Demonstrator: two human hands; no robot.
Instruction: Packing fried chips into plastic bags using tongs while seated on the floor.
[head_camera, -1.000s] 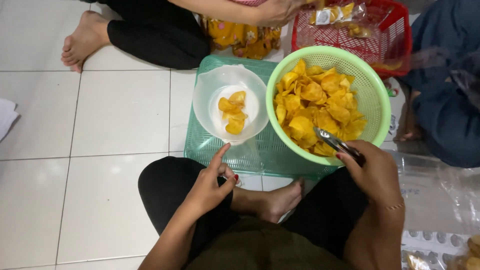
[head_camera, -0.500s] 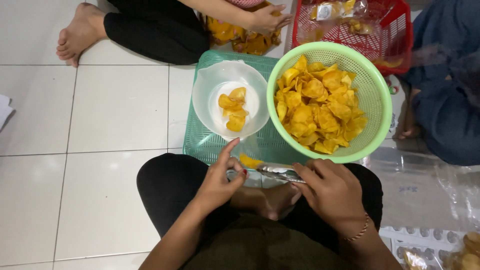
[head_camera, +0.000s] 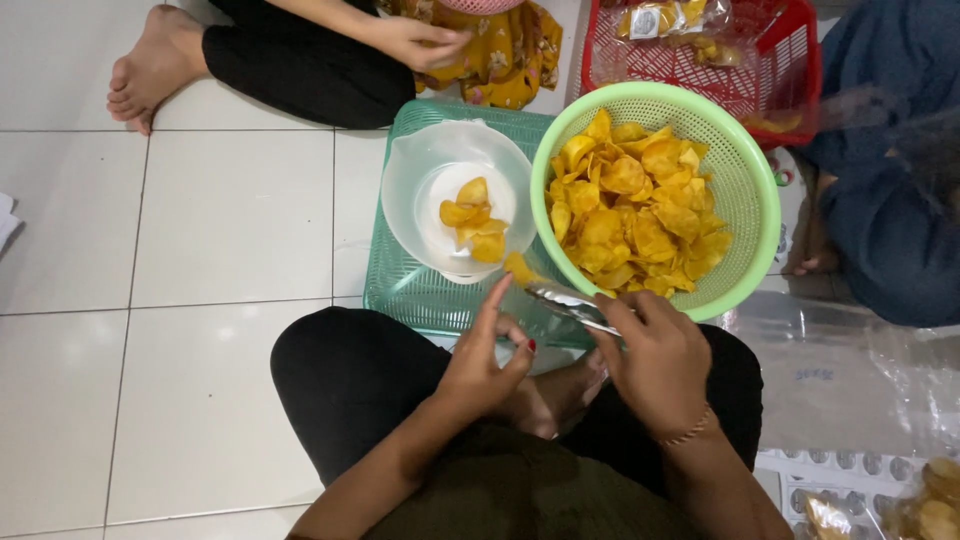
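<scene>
My right hand (head_camera: 655, 360) grips metal tongs (head_camera: 568, 302) that pinch a yellow chip (head_camera: 519, 268) near the rim of a translucent white bowl (head_camera: 420, 185). The bowl holds several chips (head_camera: 472, 222). It rests on an upturned teal basket (head_camera: 400, 290). To the right stands a light green basket (head_camera: 750, 200) heaped with yellow chips (head_camera: 635, 210). My left hand (head_camera: 485, 355) hovers beside the tongs with fingers spread, the fingertips by the teal basket's near edge, holding nothing.
Another person sits across, a bare foot (head_camera: 150, 65) on the white tiles and a hand (head_camera: 415, 40) over a yellow patterned cloth (head_camera: 510, 50). A red basket (head_camera: 790, 60) holds bagged chips. A blue-clad person (head_camera: 890, 190) sits right. Clear plastic bags (head_camera: 850, 370) lie near my right knee.
My right hand drew the tongs out of the green basket with a chip and carried it left toward the white bowl. My left hand rose beside the tongs.
</scene>
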